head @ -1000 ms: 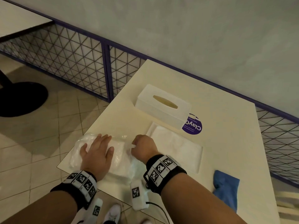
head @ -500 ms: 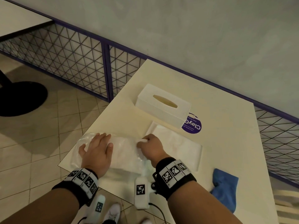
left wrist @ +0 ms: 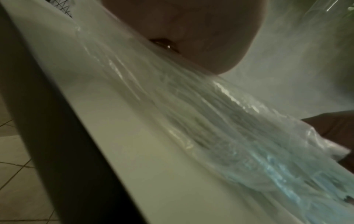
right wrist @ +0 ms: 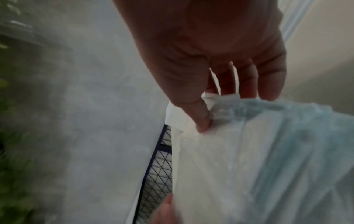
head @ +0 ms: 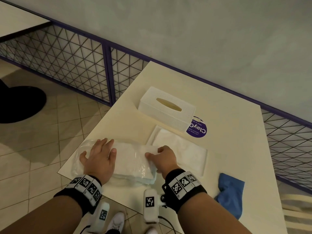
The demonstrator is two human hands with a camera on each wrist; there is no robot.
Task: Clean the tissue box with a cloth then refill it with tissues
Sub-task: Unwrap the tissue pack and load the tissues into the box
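Left hand (head: 99, 157): palm down, fingers straight and slightly spread, thumb out to the side, pressing flat.
Right hand (head: 163, 157): fingers curled, thumb (right wrist: 199, 119) and fingertips pinching.
Forearms: both extended forward, roughly parallel.
Wrists: each carries a black band with marker tiles.

- Your head view is dim and evenly lit, sharp, with lines bending near the frame edges.
- Both wrist views are darker, grainy and motion-blurred, with small glare streaks on plastic.
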